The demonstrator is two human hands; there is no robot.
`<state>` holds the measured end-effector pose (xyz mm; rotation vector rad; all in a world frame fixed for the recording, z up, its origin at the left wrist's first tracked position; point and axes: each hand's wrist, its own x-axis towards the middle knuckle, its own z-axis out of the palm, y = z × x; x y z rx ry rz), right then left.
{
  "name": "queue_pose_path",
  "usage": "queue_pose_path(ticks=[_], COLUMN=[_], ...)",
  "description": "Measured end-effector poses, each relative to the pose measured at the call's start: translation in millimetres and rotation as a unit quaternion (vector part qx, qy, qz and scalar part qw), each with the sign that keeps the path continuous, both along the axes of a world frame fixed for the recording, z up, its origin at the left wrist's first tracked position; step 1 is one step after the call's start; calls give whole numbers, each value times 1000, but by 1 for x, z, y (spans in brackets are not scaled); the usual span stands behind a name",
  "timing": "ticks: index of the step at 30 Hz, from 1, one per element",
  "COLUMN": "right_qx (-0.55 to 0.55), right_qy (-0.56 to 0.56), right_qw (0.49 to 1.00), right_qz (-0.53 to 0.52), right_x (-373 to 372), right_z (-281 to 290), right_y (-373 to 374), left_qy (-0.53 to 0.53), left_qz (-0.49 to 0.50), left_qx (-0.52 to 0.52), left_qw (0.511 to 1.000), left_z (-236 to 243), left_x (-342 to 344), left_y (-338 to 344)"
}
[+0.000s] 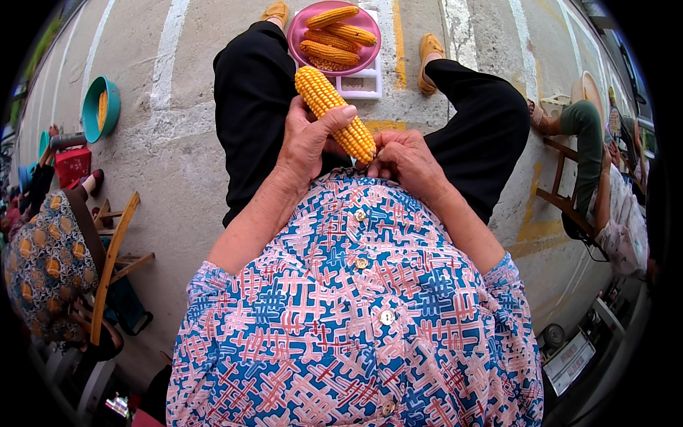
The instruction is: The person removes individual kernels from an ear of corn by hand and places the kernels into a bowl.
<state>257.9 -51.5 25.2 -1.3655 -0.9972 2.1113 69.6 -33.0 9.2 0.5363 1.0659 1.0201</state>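
My left hand (306,139) is wrapped round a yellow corn cob (329,107), thumb lying across the kernels. The cob slants from upper left to lower right above my lap, its rows of kernels looking full on the visible side. At its lower end, my right hand (407,160) has its fingers curled in against the tip. Whether a loose kernel is pinched there is hidden. Beyond my hands, between my feet, a pink basin (302,16) holds several corn cobs (333,39) with loose kernels beneath them.
The basin rests on a white plastic stool (359,87). To the left stand a teal basin (92,114) with corn and a seated person by a wooden chair (114,263). On the right another person sits on a wooden chair (565,203) near a pale basin (587,89). Painted lines cross the concrete.
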Motion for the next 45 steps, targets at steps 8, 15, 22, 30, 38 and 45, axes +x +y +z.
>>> queue_pose_path(ticks=[8, 15, 22, 30, 38, 45], right_qx=[-25, -57, 58, -66, -76, 97], right_qy=[68, 60, 65, 282, 108, -76], right_qw=[996, 996, 996, 955, 990, 985], right_qz=[-48, -29, 7, -72, -54, -119], right_x=[0, 2, -10, -2, -8, 13], right_z=[12, 5, 18, 3, -7, -28], right_y=[-1, 0, 2, 5, 10, 14], left_qy=[-24, 28, 45, -177, -212, -164], left_qz=[-10, -12, -87, -80, -9, -5], left_qx=[-51, -43, 42, 30, 32, 31], left_qw=[998, 999, 994, 981, 977, 986], left_z=[-7, -2, -8, -8, -12, -8], left_x=[-4, 1, 0, -7, -12, -8], left_y=[4, 3, -2, 5, 5, 4])
